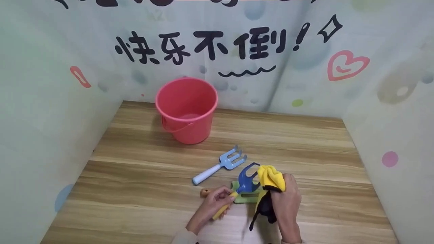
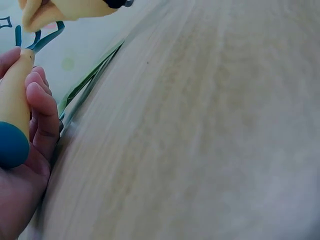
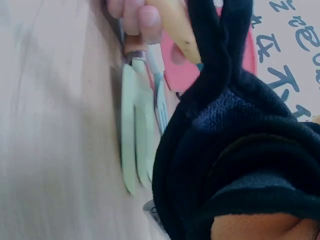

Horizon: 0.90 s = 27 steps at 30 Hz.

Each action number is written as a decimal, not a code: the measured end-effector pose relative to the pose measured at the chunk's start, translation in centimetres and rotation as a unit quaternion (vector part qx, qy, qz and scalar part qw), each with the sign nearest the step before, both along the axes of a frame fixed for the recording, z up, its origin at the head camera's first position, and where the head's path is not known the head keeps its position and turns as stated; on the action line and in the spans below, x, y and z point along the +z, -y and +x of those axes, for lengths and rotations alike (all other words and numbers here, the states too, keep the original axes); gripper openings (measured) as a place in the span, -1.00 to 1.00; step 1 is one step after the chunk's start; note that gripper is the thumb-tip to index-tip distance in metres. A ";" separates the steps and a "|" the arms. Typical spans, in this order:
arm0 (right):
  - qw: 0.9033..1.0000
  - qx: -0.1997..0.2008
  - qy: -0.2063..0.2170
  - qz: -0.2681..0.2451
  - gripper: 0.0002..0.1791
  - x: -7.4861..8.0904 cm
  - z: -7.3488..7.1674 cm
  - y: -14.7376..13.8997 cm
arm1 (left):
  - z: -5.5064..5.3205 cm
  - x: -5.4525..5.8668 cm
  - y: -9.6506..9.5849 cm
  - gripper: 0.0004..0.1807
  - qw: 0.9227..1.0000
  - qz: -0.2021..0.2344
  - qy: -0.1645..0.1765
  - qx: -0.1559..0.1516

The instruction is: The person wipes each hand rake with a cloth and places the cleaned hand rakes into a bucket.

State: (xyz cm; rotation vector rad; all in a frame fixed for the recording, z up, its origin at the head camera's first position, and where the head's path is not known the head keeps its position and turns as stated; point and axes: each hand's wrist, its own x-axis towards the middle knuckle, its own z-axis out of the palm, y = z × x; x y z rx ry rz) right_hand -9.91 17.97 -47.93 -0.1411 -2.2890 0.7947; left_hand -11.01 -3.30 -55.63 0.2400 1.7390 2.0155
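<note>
Beneath, a green tool [image 1: 245,200] lies half-hidden; left fingers [image 2: 43,105] grip a dark-blue rake [image 1: 247,181], right fingers [image 1: 291,181] seemingly a black-yellow cloth [image 1: 271,175].

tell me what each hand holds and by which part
Left hand: dark blue fork, by its yellow handle. Right hand: yellow-and-black cloth, grip spot hidden.

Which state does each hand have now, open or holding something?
Left hand: holding the blue pronged garden tool by its yellow handle.
Right hand: holding the yellow-and-black cloth item.
</note>
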 end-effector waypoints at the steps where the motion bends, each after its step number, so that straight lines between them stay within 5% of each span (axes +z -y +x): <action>1: 1.000 -0.003 -0.007 -0.007 -0.79 0.2 0.0 -0.2 | 0.0 0.0 0.0 -0.72 1.000 -0.004 0.004 0.001; 6: 0.998 -0.012 -0.045 -0.042 -0.74 1.7 -0.2 -1.6 | -0.1 0.4 0.0 -0.70 0.999 -0.021 0.026 0.006; 10: 0.997 0.031 -0.059 -0.038 -0.67 2.6 -0.3 -2.4 | -0.2 0.4 -0.1 -0.68 0.999 -0.021 0.030 0.005; 15: 0.992 0.123 -0.002 0.001 -0.59 2.2 -0.4 -2.2 | -0.3 0.2 -0.3 -0.67 1.000 -0.010 0.018 0.010; 20: 0.975 0.201 0.079 0.045 -0.58 0.6 -0.2 -0.7 | -0.1 0.2 -0.3 -0.66 0.999 -0.020 0.021 0.017; 27: 0.968 0.202 0.132 0.071 -0.62 -0.7 0.1 1.1 | 0.1 0.1 -0.3 -0.67 1.000 -0.021 0.006 0.020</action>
